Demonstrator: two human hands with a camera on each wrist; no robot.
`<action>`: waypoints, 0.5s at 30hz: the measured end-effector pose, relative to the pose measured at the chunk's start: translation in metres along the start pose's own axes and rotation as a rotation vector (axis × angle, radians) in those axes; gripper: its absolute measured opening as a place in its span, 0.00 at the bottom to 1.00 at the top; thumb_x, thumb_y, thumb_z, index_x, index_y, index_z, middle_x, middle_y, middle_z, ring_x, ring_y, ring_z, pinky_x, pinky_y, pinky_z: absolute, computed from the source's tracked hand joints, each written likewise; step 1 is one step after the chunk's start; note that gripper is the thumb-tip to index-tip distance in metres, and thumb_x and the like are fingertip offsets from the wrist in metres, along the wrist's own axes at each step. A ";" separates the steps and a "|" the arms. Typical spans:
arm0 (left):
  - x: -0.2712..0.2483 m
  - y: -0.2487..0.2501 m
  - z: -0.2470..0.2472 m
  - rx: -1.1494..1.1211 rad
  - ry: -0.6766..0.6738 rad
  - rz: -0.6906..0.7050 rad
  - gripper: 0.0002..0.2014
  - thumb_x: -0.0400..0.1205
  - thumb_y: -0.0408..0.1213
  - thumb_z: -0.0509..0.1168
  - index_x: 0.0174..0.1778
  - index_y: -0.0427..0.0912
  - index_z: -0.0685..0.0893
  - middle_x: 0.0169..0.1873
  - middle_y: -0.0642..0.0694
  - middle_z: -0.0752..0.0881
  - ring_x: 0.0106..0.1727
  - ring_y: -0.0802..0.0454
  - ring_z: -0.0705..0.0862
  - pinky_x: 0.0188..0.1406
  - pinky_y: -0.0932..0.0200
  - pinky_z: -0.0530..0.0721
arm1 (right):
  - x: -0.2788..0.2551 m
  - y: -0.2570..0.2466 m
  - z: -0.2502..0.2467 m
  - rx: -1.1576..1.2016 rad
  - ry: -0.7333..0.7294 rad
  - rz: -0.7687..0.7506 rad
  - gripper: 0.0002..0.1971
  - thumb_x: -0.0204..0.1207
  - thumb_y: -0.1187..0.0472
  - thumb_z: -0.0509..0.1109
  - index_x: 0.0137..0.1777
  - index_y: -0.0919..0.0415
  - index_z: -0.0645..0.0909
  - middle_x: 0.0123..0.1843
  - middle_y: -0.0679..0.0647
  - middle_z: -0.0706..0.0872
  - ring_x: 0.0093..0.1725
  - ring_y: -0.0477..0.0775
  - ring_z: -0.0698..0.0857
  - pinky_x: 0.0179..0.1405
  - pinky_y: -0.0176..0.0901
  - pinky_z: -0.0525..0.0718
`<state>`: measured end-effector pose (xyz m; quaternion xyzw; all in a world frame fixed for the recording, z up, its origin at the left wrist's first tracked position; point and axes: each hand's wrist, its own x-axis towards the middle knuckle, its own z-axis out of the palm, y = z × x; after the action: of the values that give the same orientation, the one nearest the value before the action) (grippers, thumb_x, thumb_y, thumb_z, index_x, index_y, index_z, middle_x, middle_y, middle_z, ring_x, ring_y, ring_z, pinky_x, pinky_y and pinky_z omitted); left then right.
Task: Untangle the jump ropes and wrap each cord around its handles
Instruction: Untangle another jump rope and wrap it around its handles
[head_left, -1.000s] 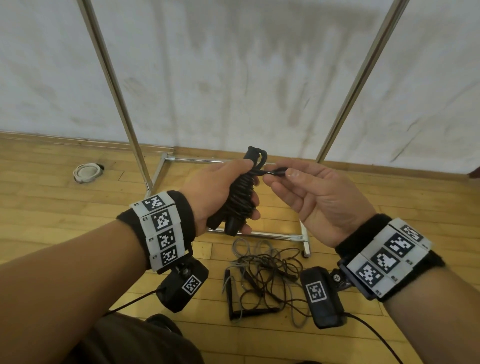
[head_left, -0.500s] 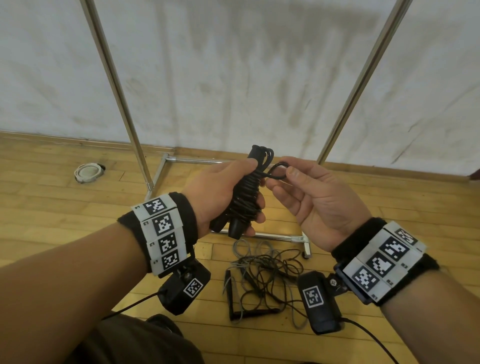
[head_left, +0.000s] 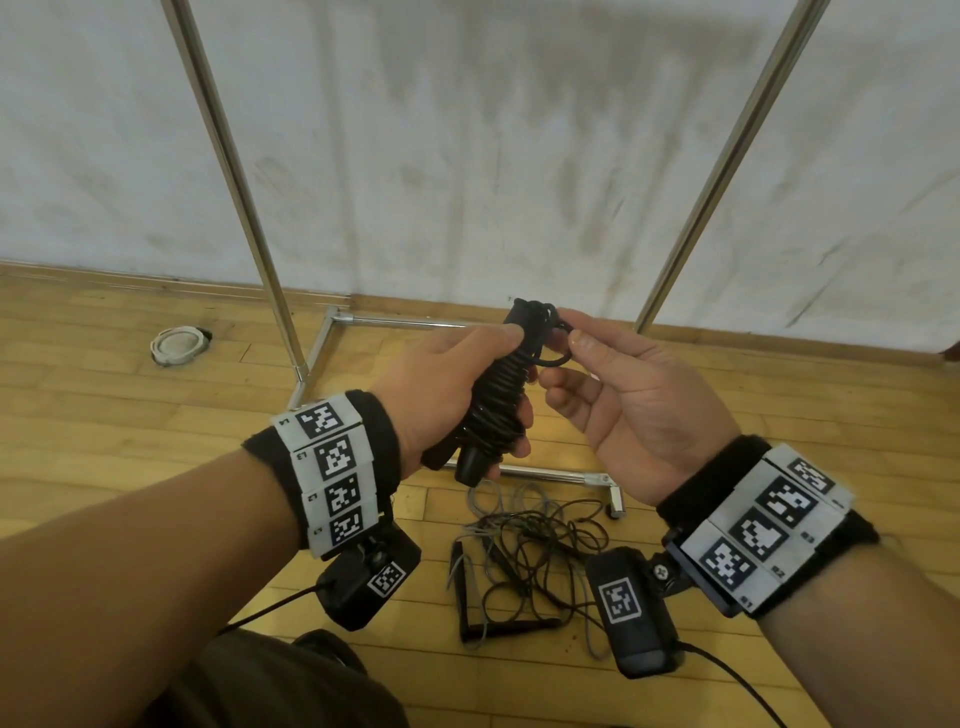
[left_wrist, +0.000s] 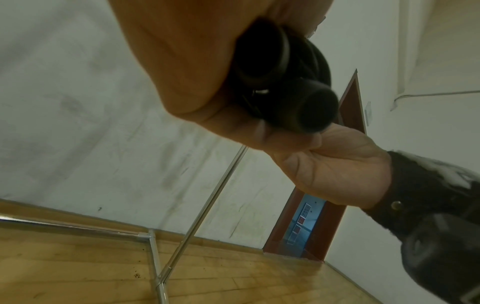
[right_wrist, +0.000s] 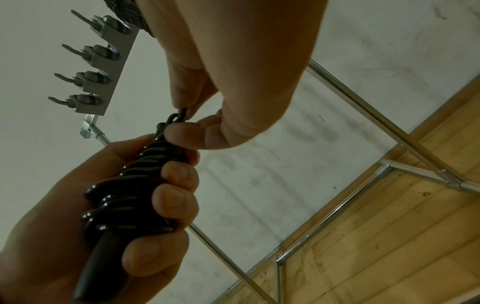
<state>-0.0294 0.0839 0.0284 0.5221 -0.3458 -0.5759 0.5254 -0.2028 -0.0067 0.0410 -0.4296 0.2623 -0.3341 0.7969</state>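
Your left hand (head_left: 441, 395) is closed in a full fist around a wrapped jump rope (head_left: 501, 395), a black bundle whose handles stand tilted with cord coiled tightly round them; your fingers (right_wrist: 176, 197) curl over the coils and the blunt handle end (left_wrist: 314, 109) pokes out below your palm. Your right hand (head_left: 623, 395), just right of the bundle, is mostly open through the palm, but its thumb and forefinger pinch a small cord loop (head_left: 553, 356) sticking out near the bundle's top. Below the bundle, on the wooden floor (head_left: 130, 426), lies a tangled jump rope (head_left: 524, 551), black and grey cords with handles among them. Behind the bundle stands a metal rack frame (head_left: 322, 358) against the wall.
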 end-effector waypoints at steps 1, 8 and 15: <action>0.000 0.000 0.000 -0.001 -0.006 0.006 0.22 0.87 0.56 0.65 0.61 0.39 0.83 0.41 0.32 0.91 0.37 0.30 0.91 0.28 0.46 0.90 | 0.001 0.001 0.001 0.004 0.017 0.002 0.17 0.81 0.68 0.69 0.68 0.65 0.87 0.57 0.62 0.90 0.40 0.54 0.89 0.37 0.42 0.89; 0.003 -0.002 -0.001 0.041 -0.005 0.025 0.23 0.86 0.58 0.65 0.61 0.39 0.84 0.42 0.32 0.91 0.39 0.29 0.92 0.31 0.44 0.90 | 0.002 0.001 0.002 -0.015 0.065 -0.004 0.12 0.84 0.70 0.67 0.65 0.64 0.83 0.49 0.58 0.90 0.38 0.51 0.86 0.38 0.41 0.86; 0.002 -0.005 0.001 0.109 0.010 0.041 0.24 0.87 0.56 0.64 0.62 0.37 0.85 0.40 0.34 0.91 0.37 0.31 0.92 0.29 0.44 0.90 | 0.004 0.001 0.003 -0.025 0.057 -0.004 0.09 0.85 0.71 0.66 0.59 0.64 0.86 0.48 0.60 0.91 0.41 0.52 0.90 0.39 0.41 0.88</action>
<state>-0.0314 0.0825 0.0230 0.5457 -0.3848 -0.5428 0.5095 -0.1979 -0.0074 0.0410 -0.4304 0.2883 -0.3448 0.7828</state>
